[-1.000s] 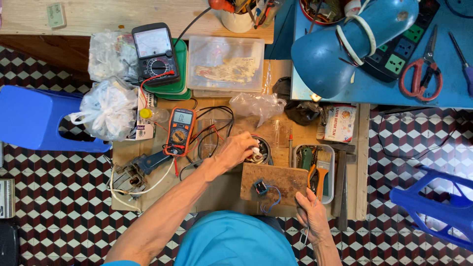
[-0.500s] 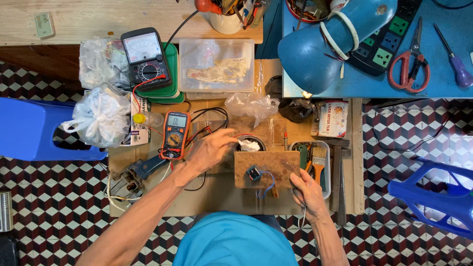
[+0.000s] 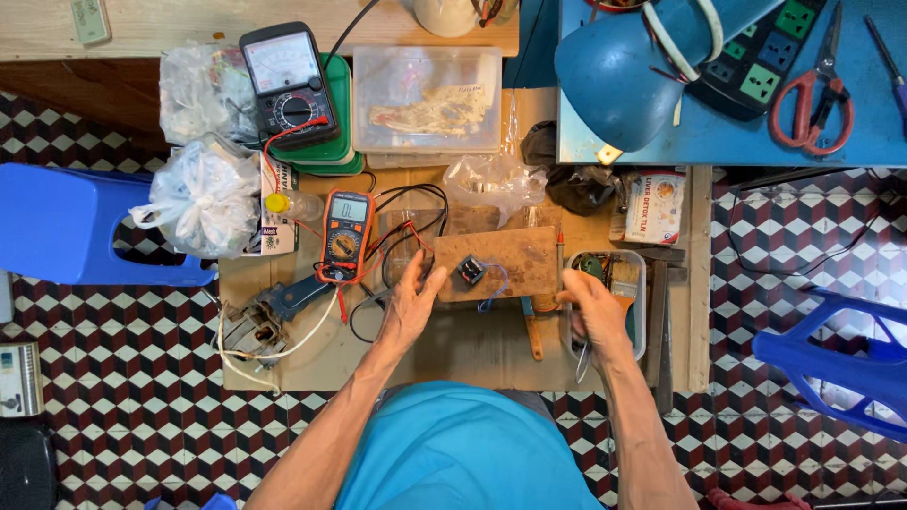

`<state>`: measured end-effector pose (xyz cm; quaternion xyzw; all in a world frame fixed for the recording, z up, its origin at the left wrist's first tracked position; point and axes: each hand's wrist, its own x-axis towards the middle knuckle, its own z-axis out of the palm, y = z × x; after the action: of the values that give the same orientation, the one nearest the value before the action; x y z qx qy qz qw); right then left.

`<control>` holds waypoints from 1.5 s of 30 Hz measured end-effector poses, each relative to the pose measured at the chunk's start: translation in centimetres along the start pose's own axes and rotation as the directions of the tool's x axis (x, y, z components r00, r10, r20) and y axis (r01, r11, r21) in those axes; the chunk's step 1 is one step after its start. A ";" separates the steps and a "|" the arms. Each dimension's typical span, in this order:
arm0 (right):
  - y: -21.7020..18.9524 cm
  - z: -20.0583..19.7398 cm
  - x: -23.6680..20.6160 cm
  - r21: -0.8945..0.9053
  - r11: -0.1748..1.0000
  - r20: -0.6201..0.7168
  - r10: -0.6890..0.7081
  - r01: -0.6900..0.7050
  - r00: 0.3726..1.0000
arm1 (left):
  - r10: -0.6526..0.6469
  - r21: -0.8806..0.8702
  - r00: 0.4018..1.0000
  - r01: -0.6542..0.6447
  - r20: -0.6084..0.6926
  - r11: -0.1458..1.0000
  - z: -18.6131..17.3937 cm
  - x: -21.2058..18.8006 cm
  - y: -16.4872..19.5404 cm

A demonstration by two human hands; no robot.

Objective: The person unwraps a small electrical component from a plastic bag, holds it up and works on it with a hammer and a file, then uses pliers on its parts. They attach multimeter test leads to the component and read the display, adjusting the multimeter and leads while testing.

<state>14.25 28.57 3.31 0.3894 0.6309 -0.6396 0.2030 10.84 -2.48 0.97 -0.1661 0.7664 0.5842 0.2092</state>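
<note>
Two hands (image 3: 411,307) (image 3: 593,312) flanking wooden board (image 3: 510,260) (multimeter (image 3: 346,236) beside), tool tray (image 3: 631,274) right

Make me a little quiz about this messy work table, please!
1. True or false: the left hand touches the left edge of the wooden board.
2. Which colour is the case of the small meter left of that board? A. orange B. purple C. white
3. Fill in: the red-handled scissors lie on the ____ table at the upper right.

Key: 1 true; 2 A; 3 blue. The right hand is at the board's right end, next to the small tray with a paintbrush.
</note>
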 end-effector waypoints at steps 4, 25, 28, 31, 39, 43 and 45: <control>2.3 -2.2 -2.8 0.425 0.898 0.030 0.114 -0.116 0.993 | 0.327 0.364 0.925 -0.242 -0.193 0.899 -1.0 -3.3 3.1; -1.5 1.4 -11.0 0.328 0.922 0.064 -0.240 0.206 0.969 | 0.360 -0.198 0.924 -0.333 0.126 0.922 4.2 -1.1 7.4; -1.5 1.8 -10.8 0.327 0.920 0.082 -0.256 0.217 0.963 | 0.334 -0.181 0.931 -0.306 0.149 0.935 4.1 -1.3 7.2; -1.2 2.6 -10.2 0.276 0.940 0.092 -0.234 0.201 0.968 | 0.326 -0.095 0.941 -0.318 0.086 0.943 4.3 -1.3 7.0; 0.7 4.9 -7.1 0.295 0.944 0.063 -0.176 0.150 0.982 | 0.453 0.320 0.892 -0.432 0.012 0.843 3.6 -2.1 6.8; 1.3 4.6 -5.5 0.209 0.965 -0.009 -0.162 0.160 0.987 | 0.567 0.399 0.822 -0.541 0.062 0.740 2.8 -2.6 7.7; 1.5 3.0 -4.3 0.109 0.974 -0.109 -0.187 0.199 0.976 | 0.668 0.433 0.741 -0.624 0.066 0.650 2.0 -3.4 8.3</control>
<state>17.32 24.46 5.26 0.3685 0.6354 -0.6732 0.0851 9.87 1.62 9.14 0.1393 0.8928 0.4280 -0.0200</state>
